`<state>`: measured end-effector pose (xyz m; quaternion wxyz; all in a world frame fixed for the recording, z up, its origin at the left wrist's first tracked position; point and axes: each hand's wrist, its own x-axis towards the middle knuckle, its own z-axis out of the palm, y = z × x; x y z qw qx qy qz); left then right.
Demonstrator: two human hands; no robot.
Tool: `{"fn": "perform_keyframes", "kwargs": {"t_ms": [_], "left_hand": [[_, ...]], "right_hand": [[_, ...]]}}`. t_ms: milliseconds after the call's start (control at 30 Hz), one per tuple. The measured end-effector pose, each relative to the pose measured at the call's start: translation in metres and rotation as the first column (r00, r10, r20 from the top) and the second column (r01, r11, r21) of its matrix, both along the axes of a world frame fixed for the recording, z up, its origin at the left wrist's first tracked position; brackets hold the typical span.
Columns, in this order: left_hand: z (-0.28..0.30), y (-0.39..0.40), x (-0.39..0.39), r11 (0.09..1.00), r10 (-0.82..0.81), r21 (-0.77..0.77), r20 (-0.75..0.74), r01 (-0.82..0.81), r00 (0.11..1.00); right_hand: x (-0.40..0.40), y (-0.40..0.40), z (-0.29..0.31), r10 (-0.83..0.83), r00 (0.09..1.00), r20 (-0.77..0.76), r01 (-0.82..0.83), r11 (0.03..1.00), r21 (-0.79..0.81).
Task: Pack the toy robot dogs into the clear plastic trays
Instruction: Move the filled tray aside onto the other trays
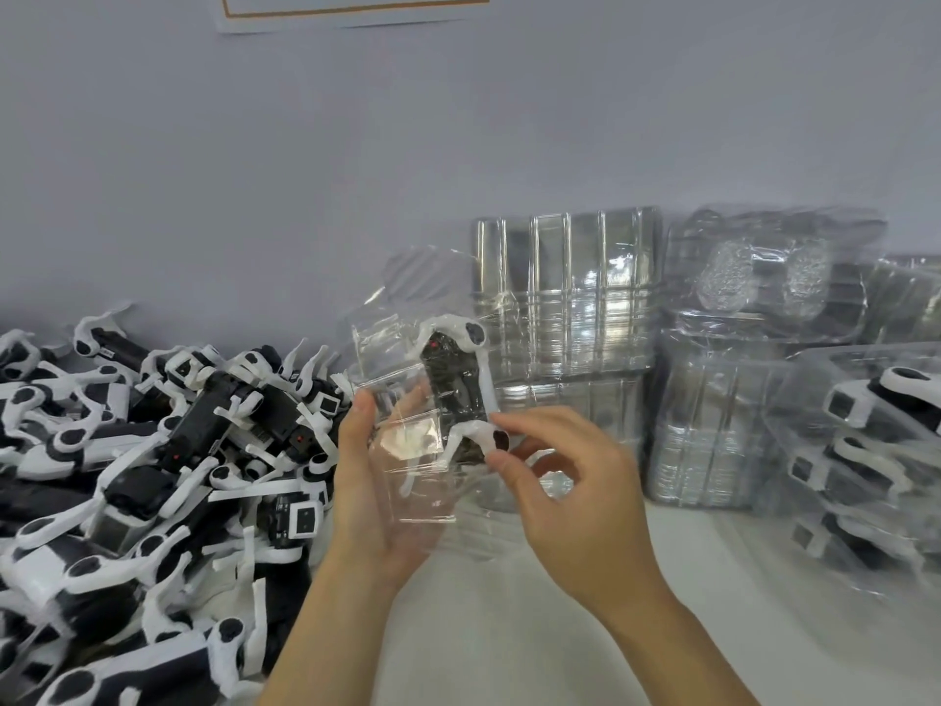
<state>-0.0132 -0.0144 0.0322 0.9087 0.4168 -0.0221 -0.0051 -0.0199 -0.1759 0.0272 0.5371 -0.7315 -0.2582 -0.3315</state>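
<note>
Bright, even light; glare on the stacked clear trays (565,298), motion blur at right, wide-angle bending at edges.

This looks like a toy packing workshop. A big heap of the same black-and-white toy dogs (153,450) lies on a white table (509,629), next to stacks of clear trays (565,298) by a bare wall (458,119).

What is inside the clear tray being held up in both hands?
One black-and-white toy robot dog lies inside the clear tray, which the left hand cradles from below while the right hand pinches the dog's leg. The left palm covers the tray's lower part.
</note>
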Motion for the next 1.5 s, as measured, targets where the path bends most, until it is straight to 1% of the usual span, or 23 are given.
{"fn": "perform_keyframes", "kwargs": {"t_ms": [100,233,467,633,733,900,1000,1100,1200,1267,1367,1433,1500], "left_hand": [[-0.001,-0.001,0.001,1.0,-0.002,-0.021,0.027,0.003,1.0],[-0.005,-0.001,0.003,0.998,0.0,-0.058,0.001,0.0,1.0],[-0.005,-0.002,0.004,0.997,-0.039,-0.071,0.039,0.041,0.999],[-0.006,-0.002,0.004,0.996,-0.057,-0.07,0.063,0.062,0.996],[-0.007,-0.004,0.002,0.997,-0.051,-0.054,0.037,0.053,0.998],[-0.004,-0.005,0.0,0.998,-0.058,-0.003,0.013,0.058,0.998],[-0.003,-0.006,0.001,0.997,-0.082,0.003,0.019,0.082,0.996],[-0.004,-0.007,0.003,0.996,-0.09,-0.008,0.033,0.09,0.995],[-0.006,-0.008,0.004,0.997,-0.055,0.047,0.022,0.054,0.998],[-0.006,-0.01,0.003,0.995,-0.046,0.084,0.018,0.044,0.999],[-0.003,-0.013,0.002,0.991,-0.07,0.113,0.044,0.064,0.997],[-0.002,-0.015,0.001,0.986,-0.074,0.154,0.085,0.06,0.994],[-0.001,-0.019,0.0,0.972,-0.066,0.23,0.093,0.043,0.993]], "right_hand": [[0.0,-0.002,-0.001,-0.012,1.0,0.014,0.012,1.0,-0.024],[0.0,-0.002,-0.001,-0.034,0.999,0.035,0.036,0.997,-0.064],[0.001,-0.001,-0.002,-0.053,0.996,0.071,0.06,0.993,-0.097],[0.001,-0.003,-0.001,-0.045,0.997,0.057,0.05,0.995,-0.085],[0.003,-0.005,0.0,-0.035,0.998,0.047,0.038,0.997,-0.063],[0.002,-0.009,0.001,-0.024,1.0,-0.006,0.023,0.998,-0.05],[0.002,-0.014,0.002,-0.004,0.998,-0.064,0.0,0.998,-0.064],[0.001,-0.021,0.006,-0.011,0.991,-0.133,-0.007,0.992,-0.129],[-0.001,-0.029,0.012,-0.004,0.985,-0.172,-0.03,0.98,-0.195],[-0.002,-0.032,0.016,-0.006,0.987,-0.163,-0.031,0.975,-0.219],[0.0,-0.033,0.018,-0.074,0.992,-0.104,0.057,0.986,-0.156],[0.001,-0.03,0.019,-0.144,0.987,-0.076,0.139,0.988,-0.068],[0.001,-0.028,0.021,-0.172,0.982,-0.076,0.175,0.984,0.04]]}}
